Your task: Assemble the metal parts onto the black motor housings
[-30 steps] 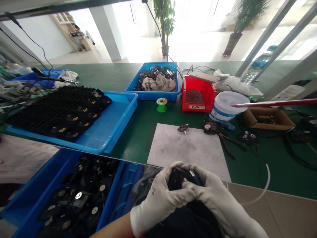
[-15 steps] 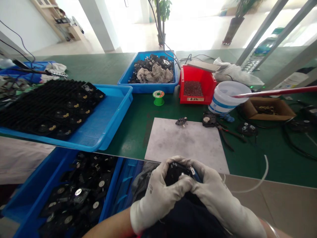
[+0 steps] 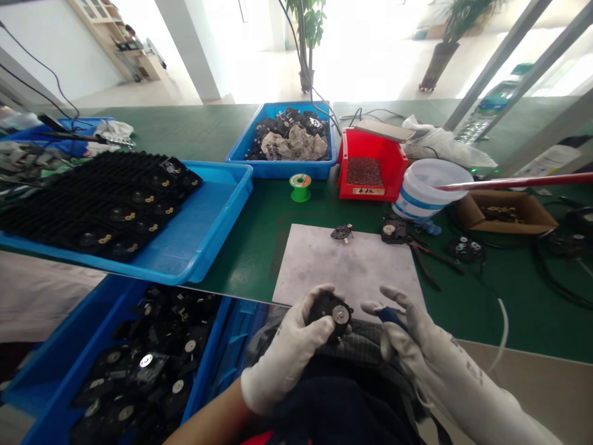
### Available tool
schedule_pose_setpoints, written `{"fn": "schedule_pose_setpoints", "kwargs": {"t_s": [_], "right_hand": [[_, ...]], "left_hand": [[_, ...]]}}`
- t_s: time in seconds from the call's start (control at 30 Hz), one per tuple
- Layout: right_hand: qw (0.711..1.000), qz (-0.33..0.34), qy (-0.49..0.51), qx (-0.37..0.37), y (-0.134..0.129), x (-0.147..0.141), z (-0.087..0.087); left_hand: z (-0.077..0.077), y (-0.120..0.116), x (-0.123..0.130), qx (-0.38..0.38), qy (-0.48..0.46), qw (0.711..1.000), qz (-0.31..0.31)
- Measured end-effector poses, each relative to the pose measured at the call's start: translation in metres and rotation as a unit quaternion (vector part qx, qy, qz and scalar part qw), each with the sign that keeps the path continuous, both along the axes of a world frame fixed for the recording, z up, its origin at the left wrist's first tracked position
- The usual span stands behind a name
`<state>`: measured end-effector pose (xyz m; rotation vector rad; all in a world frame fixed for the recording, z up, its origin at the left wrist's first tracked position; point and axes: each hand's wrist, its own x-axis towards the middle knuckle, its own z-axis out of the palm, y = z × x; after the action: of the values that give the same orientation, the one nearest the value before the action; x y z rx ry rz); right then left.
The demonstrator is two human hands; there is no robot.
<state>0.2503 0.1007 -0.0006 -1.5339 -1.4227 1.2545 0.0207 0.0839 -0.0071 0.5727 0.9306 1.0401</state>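
Observation:
My left hand (image 3: 296, 346), in a white glove, grips a small black mechanism (image 3: 319, 318) with a round silver disc facing up. The thumb rests beside that disc. My gloved right hand (image 3: 421, 340) is apart from the part, to its right, with a dark blue object (image 3: 391, 316) held between thumb and fingers; its kind is not clear. Both hands are at the near edge of a white sheet (image 3: 315, 266) on the green table. On the sheet's far side lies a small dark assembly with metal pins (image 3: 341, 233).
Pliers (image 3: 428, 262) and a black mechanism (image 3: 393, 228) lie by the sheet's right edge. Behind are a red bin of small grains (image 3: 393, 185), a white bucket (image 3: 412, 194), and a green solder spool (image 3: 300, 191). Blue trays (image 3: 194, 266) with black parts stand left; another blue bin (image 3: 204, 364) sits lower.
My hands have come apart. My right hand moved right with the blue object, while my left hand keeps the black mechanism, now turned so its silver disc shows.

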Motion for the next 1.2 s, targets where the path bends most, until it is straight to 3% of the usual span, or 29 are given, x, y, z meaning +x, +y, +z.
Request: {"fn": "schedule_pose_setpoints", "kwargs": {"t_s": [0.1,0.23,0.37,0.6,0.9,1.2], "right_hand": [[0.999,0.044,-0.001,-0.025,-0.009,-0.003,0.007],[0.998,0.055,0.027,-0.002,-0.014,-0.014,0.020],[0.997,0.040,0.061,-0.037,-0.018,-0.028,0.029],[0.994,-0.047,0.097,-0.005,-0.025,-0.048,0.021],[0.996,-0.058,0.069,0.014,-0.026,-0.051,0.030],[0.995,-0.015,0.064,0.069,-0.023,-0.046,0.015]], "left_hand": [[0.003,-0.001,0.003,0.026,0.059,0.998,-0.001],[0.008,-0.003,0.001,0.042,0.118,0.992,-0.026],[0.013,-0.006,0.002,0.057,0.143,0.988,-0.032],[0.026,-0.009,0.007,0.049,0.170,0.983,-0.040],[0.037,-0.007,0.008,0.031,0.178,0.983,-0.034],[0.031,-0.010,0.007,0.046,0.178,0.982,-0.034]]}}
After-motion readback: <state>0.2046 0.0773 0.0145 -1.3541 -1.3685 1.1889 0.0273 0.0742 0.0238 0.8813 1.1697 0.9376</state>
